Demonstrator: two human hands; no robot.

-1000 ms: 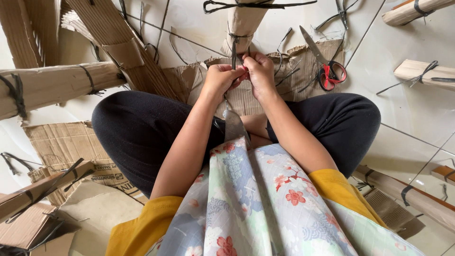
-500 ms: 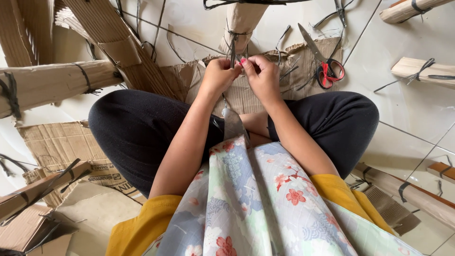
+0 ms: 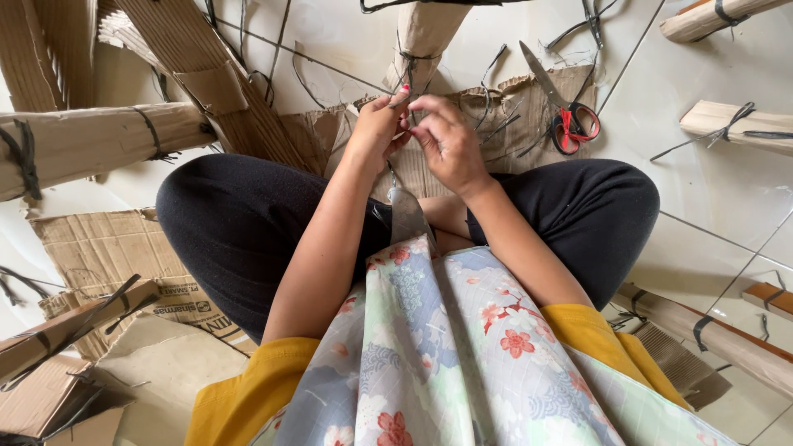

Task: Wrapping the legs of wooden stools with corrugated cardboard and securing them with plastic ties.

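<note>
Scissors (image 3: 564,116) with red handles lie right of the hands, on torn cardboard (image 3: 496,107). Left hand (image 3: 378,132) and right hand (image 3: 442,140) meet, fingertips pinched on a thin dark tie (image 3: 409,83) around a cardboard roll (image 3: 425,33), which points away.

Cardboard rolls (image 3: 99,144) are crowding the left side, red-handled scissors (image 3: 562,111) and loose black ties (image 3: 496,124) are lying just right of the hands, while bare floor tile (image 3: 719,190) is staying open further right.
</note>
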